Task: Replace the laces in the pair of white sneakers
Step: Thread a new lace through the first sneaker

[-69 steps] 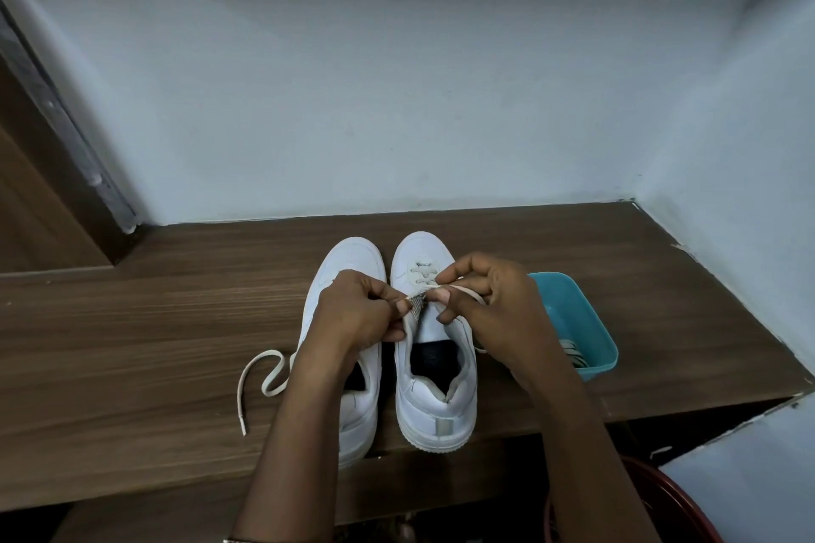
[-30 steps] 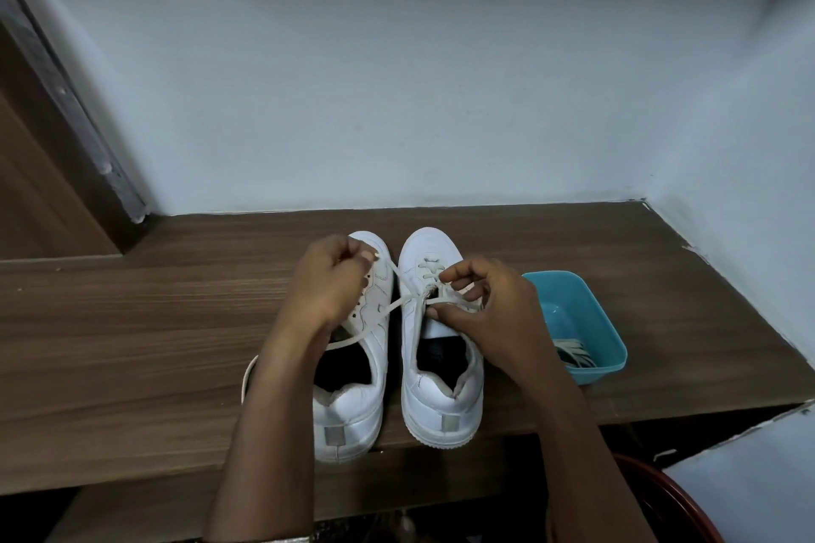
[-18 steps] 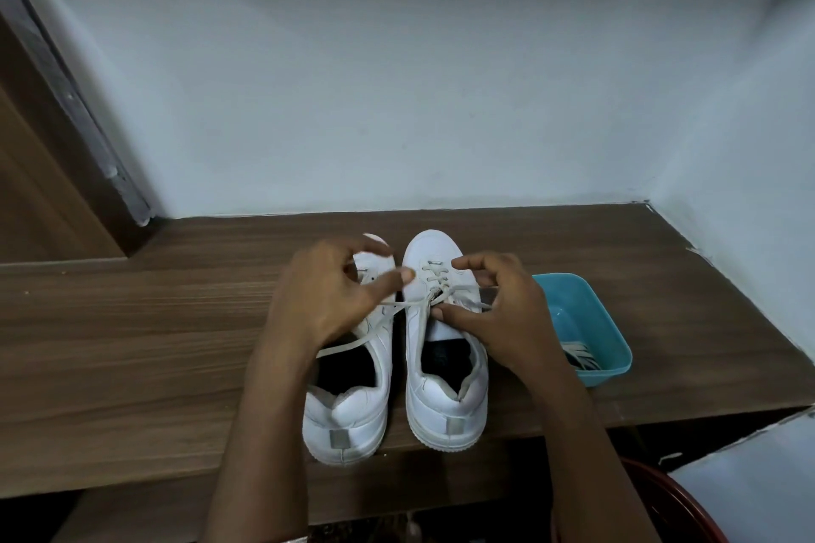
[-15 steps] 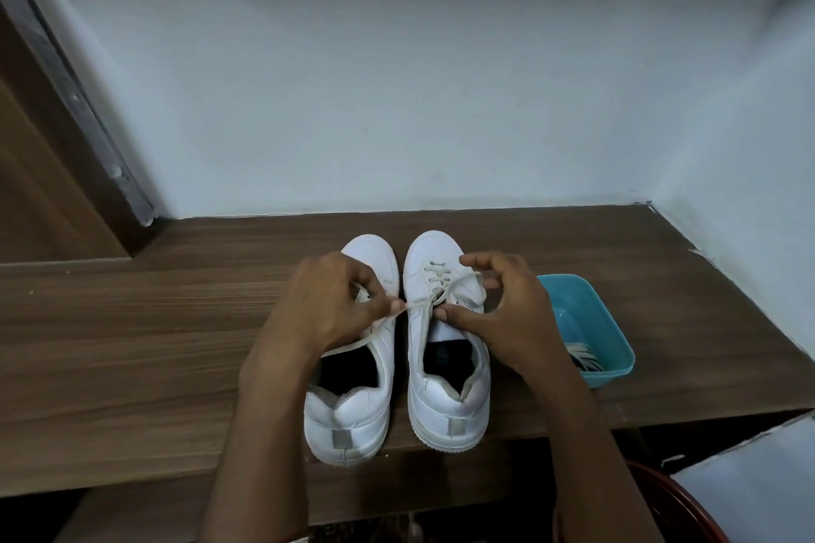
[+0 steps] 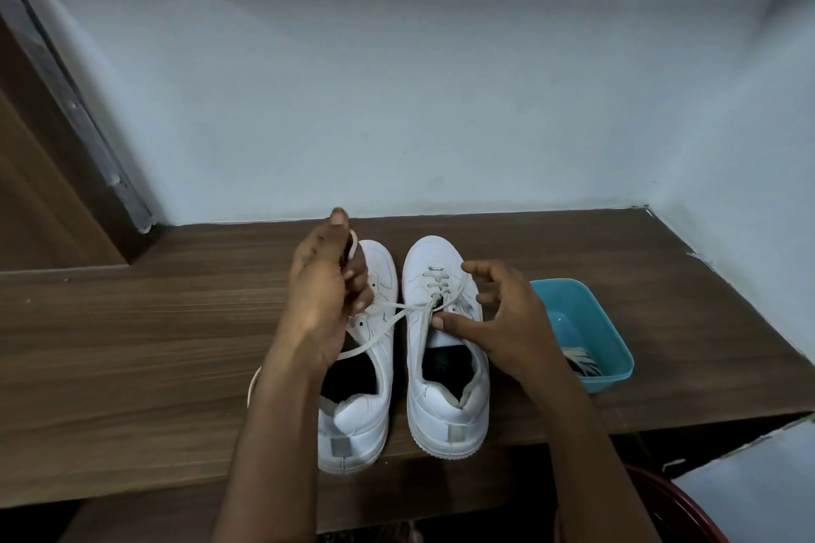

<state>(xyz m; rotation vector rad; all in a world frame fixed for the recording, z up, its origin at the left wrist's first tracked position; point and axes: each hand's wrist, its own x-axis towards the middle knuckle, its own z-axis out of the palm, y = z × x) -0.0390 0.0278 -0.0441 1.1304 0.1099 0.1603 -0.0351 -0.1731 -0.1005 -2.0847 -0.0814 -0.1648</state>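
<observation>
Left sneaker (image 5: pixel 359 428) and right sneaker (image 5: pixel 434 254) stand side by side on the desk (image 5: pixel 132 344), toes far. Left grip (image 5: pixel 324 300) is clenched round the lace (image 5: pixel 408 309), taut from the right sneaker's eyelets. Right grip (image 5: pixel 507 331) holds nothing, fingers spread, thumb on that sneaker.

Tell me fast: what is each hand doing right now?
Left hand: grips the lace, drawn taut from the right sneaker.
Right hand: open, fingers spread, thumb resting on that sneaker, holding nothing.

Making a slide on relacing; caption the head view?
The left hand holds a lace taut from the right sneaker; the right hand steadies it with its thumb.
</observation>
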